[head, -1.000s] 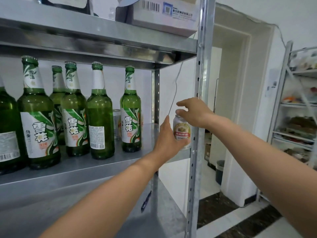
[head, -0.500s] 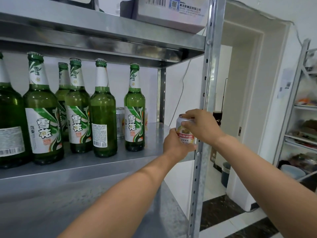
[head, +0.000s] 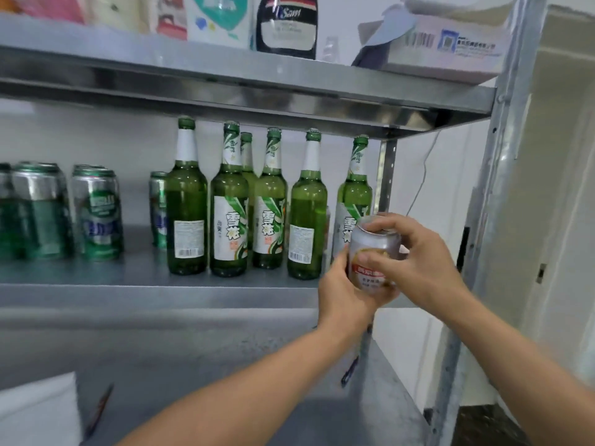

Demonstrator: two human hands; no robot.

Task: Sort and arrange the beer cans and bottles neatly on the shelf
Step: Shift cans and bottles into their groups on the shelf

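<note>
A silver beer can with a red and gold label [head: 370, 249] is held in front of the right end of the metal shelf [head: 128, 284]. My left hand [head: 343, 294] grips it from below and behind. My right hand [head: 418, 262] wraps its side and top, fingers curled over the rim. Several green glass beer bottles [head: 230, 214] stand in a row on the shelf just left of the can. Green and silver cans [head: 96, 214] stand grouped at the shelf's left end, and another can [head: 157, 207] peeks out behind the leftmost bottle.
The upper shelf [head: 257, 78] carries a cardboard box [head: 450, 46] and packaged goods. A steel upright post [head: 502, 156] stands right of my hands. The lower shelf [head: 225, 365] holds a dark pen [head: 349, 370] and a white object [head: 35, 410]. A doorway lies to the right.
The view has swung left and up, bringing the green cans into sight. Both hands have carried the can leftward from the post to in front of the rightmost bottle.
</note>
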